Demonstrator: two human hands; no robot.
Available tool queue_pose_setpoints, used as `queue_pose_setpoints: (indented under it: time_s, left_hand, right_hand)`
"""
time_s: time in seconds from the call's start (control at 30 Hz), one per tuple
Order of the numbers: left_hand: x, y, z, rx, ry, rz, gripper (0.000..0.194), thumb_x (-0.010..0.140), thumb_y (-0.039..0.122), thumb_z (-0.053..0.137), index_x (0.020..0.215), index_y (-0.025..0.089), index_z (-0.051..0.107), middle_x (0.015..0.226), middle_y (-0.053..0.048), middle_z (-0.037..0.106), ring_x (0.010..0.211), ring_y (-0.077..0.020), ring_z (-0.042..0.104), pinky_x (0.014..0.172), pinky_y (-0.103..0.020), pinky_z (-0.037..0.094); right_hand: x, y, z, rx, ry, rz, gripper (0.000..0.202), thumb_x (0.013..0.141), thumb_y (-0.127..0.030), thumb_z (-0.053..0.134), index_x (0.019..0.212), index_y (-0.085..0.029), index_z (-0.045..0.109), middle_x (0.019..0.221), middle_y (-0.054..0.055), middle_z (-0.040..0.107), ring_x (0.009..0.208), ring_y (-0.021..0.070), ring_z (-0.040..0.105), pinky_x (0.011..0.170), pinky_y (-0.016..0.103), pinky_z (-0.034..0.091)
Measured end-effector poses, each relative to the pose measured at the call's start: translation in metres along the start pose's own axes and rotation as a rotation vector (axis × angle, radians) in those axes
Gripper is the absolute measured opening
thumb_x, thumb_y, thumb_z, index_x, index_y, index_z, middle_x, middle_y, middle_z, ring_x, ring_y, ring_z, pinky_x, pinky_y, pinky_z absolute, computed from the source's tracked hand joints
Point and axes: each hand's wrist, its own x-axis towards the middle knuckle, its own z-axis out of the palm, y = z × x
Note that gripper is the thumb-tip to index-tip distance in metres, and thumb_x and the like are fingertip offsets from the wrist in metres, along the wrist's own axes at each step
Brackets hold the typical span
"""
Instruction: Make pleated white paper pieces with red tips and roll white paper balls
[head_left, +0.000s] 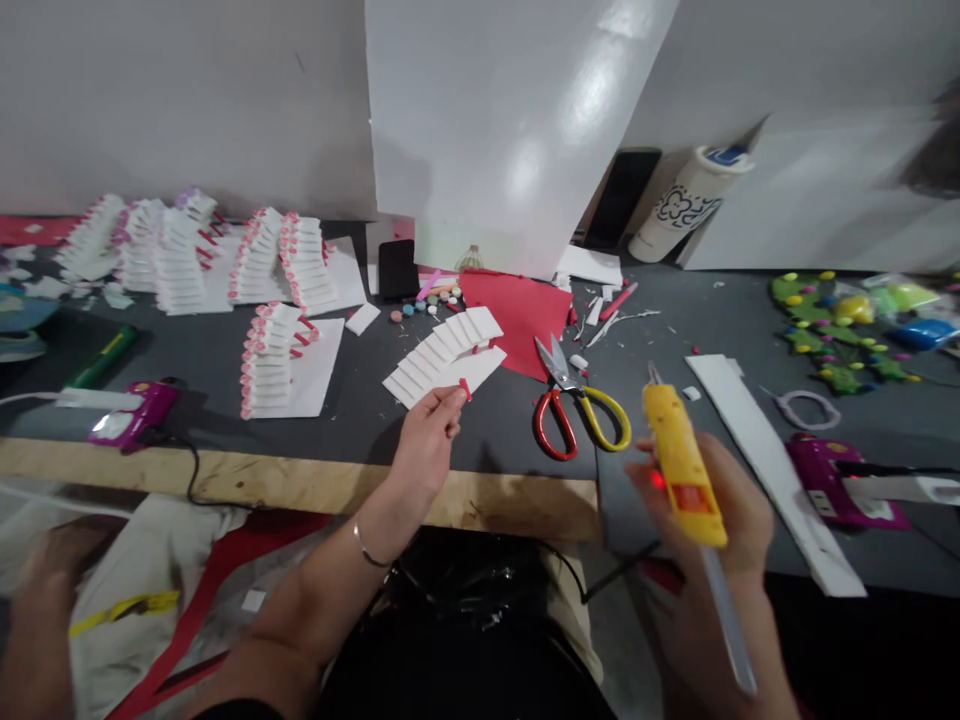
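My right hand (720,490) grips a yellow hot glue gun (679,455), its nozzle pointing away from me and a clear glue stick (729,620) coming out of its back end. A small red light glows at its side. Between the fingertips of my left hand (426,440) is a small red strip (466,389). Just beyond that hand lies a white stepped foam piece (442,352) with overlapping slats. Scissors (562,385) with one red and one yellow handle lie between my hands, blades partly apart, touching a red sheet (517,315).
Finished-looking stepped pieces with pink edging (270,360) stand at the left. Purple power strips (139,412) lie at both sides. A long white strip (772,470), a tumbler (686,205), phones (397,268) and green decorated pieces (817,325) are also on the table.
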Motion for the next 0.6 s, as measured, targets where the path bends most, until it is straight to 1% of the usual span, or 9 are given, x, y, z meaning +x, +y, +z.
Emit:
queue_pose_setpoints:
  time_s: [0.07,0.17,0.23,0.3,0.4,0.47,0.5,0.53,0.6]
  left_hand:
    - [0.007,0.002,-0.001,0.072,0.019,0.104,0.015,0.064,0.024,0.079,0.069,0.017,0.067,0.065,0.002,0.058,0.056,-0.0056,0.044,0.051,-0.02,0.034]
    - [0.018,0.004,-0.002,0.16,0.013,0.201,0.013,0.065,0.025,0.079,0.07,0.018,0.069,0.068,0.001,0.063,0.063,-0.0088,0.052,0.061,-0.022,0.041]
    - [0.027,0.005,-0.004,0.228,0.006,0.241,0.014,0.066,0.026,0.079,0.073,0.019,0.07,0.07,0.001,0.064,0.066,-0.01,0.053,0.065,-0.024,0.042]
    - [0.036,0.005,-0.008,0.332,0.014,0.318,0.014,0.067,0.027,0.079,0.076,0.019,0.072,0.07,0.002,0.063,0.065,-0.0103,0.051,0.064,-0.024,0.04]
    - [0.047,0.008,-0.014,0.531,0.025,0.512,0.011,0.071,0.028,0.079,0.078,0.021,0.075,0.073,0.002,0.061,0.067,-0.011,0.048,0.065,-0.025,0.039]
    - [0.052,0.011,-0.017,0.645,0.022,0.622,0.008,0.073,0.028,0.078,0.078,0.023,0.076,0.075,0.002,0.061,0.069,-0.0117,0.049,0.067,-0.025,0.04]
    - [0.054,0.012,-0.017,0.687,0.016,0.655,0.006,0.073,0.027,0.078,0.079,0.024,0.076,0.075,0.002,0.06,0.069,-0.012,0.05,0.068,-0.026,0.04]
    - [0.055,0.013,-0.017,0.719,0.008,0.677,0.006,0.074,0.027,0.077,0.079,0.024,0.077,0.076,0.002,0.06,0.069,-0.0123,0.05,0.069,-0.026,0.041]
    - [0.057,0.013,-0.015,0.753,-0.007,0.7,0.004,0.075,0.026,0.076,0.08,0.025,0.077,0.076,0.001,0.06,0.07,-0.0125,0.051,0.07,-0.026,0.042]
  right_hand:
    - [0.013,0.022,-0.004,-0.156,-0.01,0.043,0.031,0.085,-0.052,0.064,0.077,-0.023,0.057,0.074,0.004,0.06,0.065,0.0196,0.056,0.058,0.032,0.041]
    - [0.033,0.059,0.001,-0.357,-0.059,0.151,0.039,0.083,-0.061,0.057,0.076,-0.024,0.057,0.071,0.004,0.055,0.06,0.0196,0.05,0.054,0.032,0.033]
    - [0.042,0.084,0.007,-0.44,-0.138,0.199,0.035,0.081,-0.057,0.06,0.081,-0.022,0.06,0.077,0.006,0.058,0.064,0.0211,0.052,0.055,0.032,0.032]
    - [0.048,0.107,0.014,-0.488,-0.196,0.224,0.03,0.079,-0.049,0.064,0.088,-0.021,0.064,0.082,0.009,0.061,0.069,0.0227,0.054,0.057,0.033,0.034]
    - [0.054,0.13,0.015,-0.532,-0.241,0.214,0.03,0.075,-0.041,0.069,0.094,-0.018,0.066,0.085,0.012,0.064,0.075,0.0258,0.057,0.063,0.035,0.04]
    - [0.057,0.133,0.008,-0.571,-0.258,0.162,0.034,0.072,-0.037,0.073,0.098,-0.016,0.067,0.089,0.015,0.066,0.081,0.0289,0.059,0.069,0.038,0.044]
    - [0.058,0.129,0.004,-0.595,-0.244,0.127,0.035,0.072,-0.036,0.074,0.1,-0.016,0.068,0.093,0.017,0.067,0.085,0.0308,0.06,0.073,0.041,0.045]
    - [0.059,0.121,0.0,-0.611,-0.209,0.092,0.035,0.073,-0.035,0.073,0.101,-0.016,0.068,0.098,0.019,0.068,0.09,0.0324,0.06,0.076,0.043,0.046]
    - [0.06,0.091,-0.003,-0.588,-0.08,0.035,0.03,0.078,-0.035,0.069,0.102,-0.017,0.069,0.103,0.019,0.067,0.096,0.0334,0.061,0.081,0.046,0.046]
